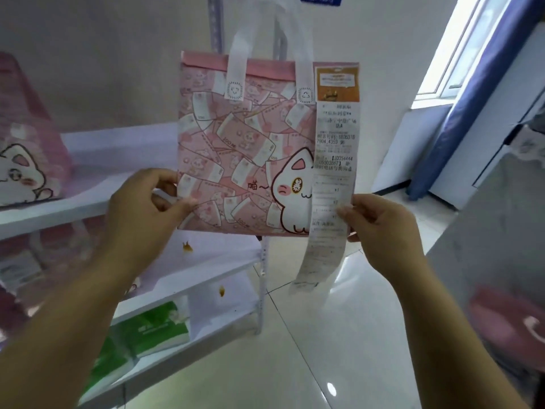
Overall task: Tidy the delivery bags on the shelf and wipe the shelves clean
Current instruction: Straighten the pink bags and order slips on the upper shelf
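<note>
Now in hand: a flat pink delivery bag printed with banknotes and a white cat, with white strap handles (244, 149). We hold it upright in front of the white metal shelf unit (118, 149), clear of all its shelves.
Left hand: the left hand (141, 208) pinches the bag's left edge, thumb on the printed face and fingers curled behind.
Right hand: the right hand (380, 228) grips the bag's lower right corner, with the thumb pressing the long white paper receipt (333, 184) against it.
Receipt: it is fixed under an orange sticker (337, 81) at the bag's top right corner. Its tail hangs past the bag's bottom edge, just right of the shelf unit's front post.
Other bag: a second pink cat-print bag (23, 160) sits at the left end of the unit's upper shelf; it is blurred.
Lower shelf: green-and-white soft tissue packs (156, 326) lie on it.
Stains: we see one small orange-brown spot on the middle shelf (188, 247) and another lower down on the unit (221, 291).
Cloth: none in view.
Progress: we judge the bag sorting to be under way, with this bag lifted off the unit and not yet placed.
Left to do: set this bag on a shelf and straighten the other. All of the wiping is also left, since the spots suggest it has not begun.
</note>
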